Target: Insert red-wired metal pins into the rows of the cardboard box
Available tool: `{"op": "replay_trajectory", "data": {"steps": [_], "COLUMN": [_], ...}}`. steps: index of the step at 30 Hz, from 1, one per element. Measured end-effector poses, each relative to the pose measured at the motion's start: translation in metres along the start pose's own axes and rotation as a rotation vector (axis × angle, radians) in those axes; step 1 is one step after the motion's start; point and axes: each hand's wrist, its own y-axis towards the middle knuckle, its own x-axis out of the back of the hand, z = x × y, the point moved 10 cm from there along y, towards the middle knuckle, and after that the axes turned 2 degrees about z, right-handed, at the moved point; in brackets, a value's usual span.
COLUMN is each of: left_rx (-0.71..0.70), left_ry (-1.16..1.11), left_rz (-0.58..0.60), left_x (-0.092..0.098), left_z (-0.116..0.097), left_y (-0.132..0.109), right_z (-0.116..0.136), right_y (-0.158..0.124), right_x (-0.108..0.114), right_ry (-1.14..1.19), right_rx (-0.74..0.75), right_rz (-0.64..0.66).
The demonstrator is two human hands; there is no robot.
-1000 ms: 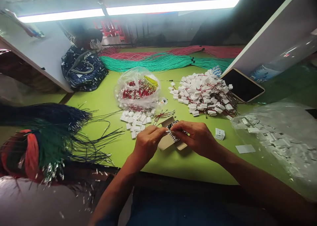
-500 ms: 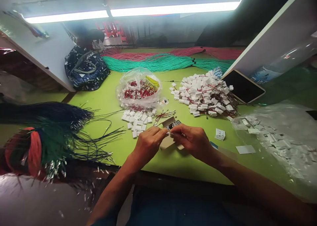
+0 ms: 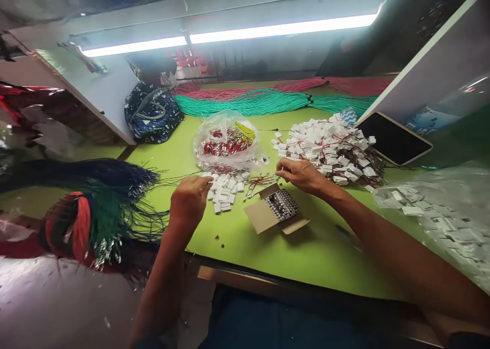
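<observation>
My left hand (image 3: 189,200) is at the left edge of a small pile of white plastic connector housings (image 3: 225,188), thumb and forefinger pinched together. Whatever lies between those fingertips is too small to make out. On the other side, my right hand (image 3: 300,173) pinches close to the metal ends of a few short red wires (image 3: 260,181); its fingertips hide what they grip. Between and below the hands stands an opened cardboard box (image 3: 262,216), flaps spread, packed with rows of small round silvery parts (image 3: 283,204). Neither hand touches the box.
A clear bag of red wires (image 3: 225,140) stands behind the small pile. Assembled white connectors (image 3: 325,145) are heaped at right, beside a dark-screened tablet or phone (image 3: 396,137). A bag of white housings (image 3: 440,216) lies far right. Dark wire bundles (image 3: 103,178) reach in from the left.
Both hands have left the cardboard box and moved apart: the left towards the white housings, the right up towards the short red wires. The box's contents now show. The view has shifted slightly.
</observation>
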Motion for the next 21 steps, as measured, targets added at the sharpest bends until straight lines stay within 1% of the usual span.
{"op": "replay_trajectory", "data": {"steps": [2, 4, 6, 8, 10, 12, 14, 16, 19, 21], "left_rx": [0.034, 0.034, -0.020, -0.094, -0.150, -0.164, -0.151, -0.143, -0.156, -0.181], "left_ry": [0.074, 0.125, 0.159, 0.200, 0.246, 0.277, 0.291, 0.299, 0.306, 0.314], "left_rz": [0.079, 0.187, 0.295, 0.364, 0.413, 0.438, 0.444, 0.443, 0.439, 0.425], "left_x": [-0.014, -0.034, -0.057, -0.076, -0.093, -0.105, -0.113, -0.117, -0.117, -0.112], "left_z": [0.012, 0.013, 0.001, -0.016, -0.030, -0.036, -0.036, -0.035, -0.036, -0.040], "left_y": [0.008, 0.017, 0.027, 0.036, 0.044, 0.051, 0.055, 0.057, 0.057, 0.055], "right_z": [-0.006, -0.006, 0.003, 0.021, 0.043, 0.058, 0.063, 0.061, 0.054, 0.052], "right_y": [0.004, 0.002, -0.007, -0.021, -0.039, -0.057, -0.070, -0.077, -0.080, -0.079], "right_x": [-0.006, -0.004, 0.004, 0.008, 0.005, 0.001, 0.000, 0.002, 0.005, 0.002], "right_ry": [-0.162, -0.259, -0.277, -0.243, -0.207, -0.223, -0.266, -0.297, -0.321, -0.340], "right_rx": [-0.015, -0.027, 0.000, 0.084, 0.193, 0.264, 0.271, 0.238, 0.179, 0.152], "right_rz": [0.010, -0.023, -0.077, -0.095, -0.053, -0.007, 0.013, 0.020, 0.042, 0.077]}}
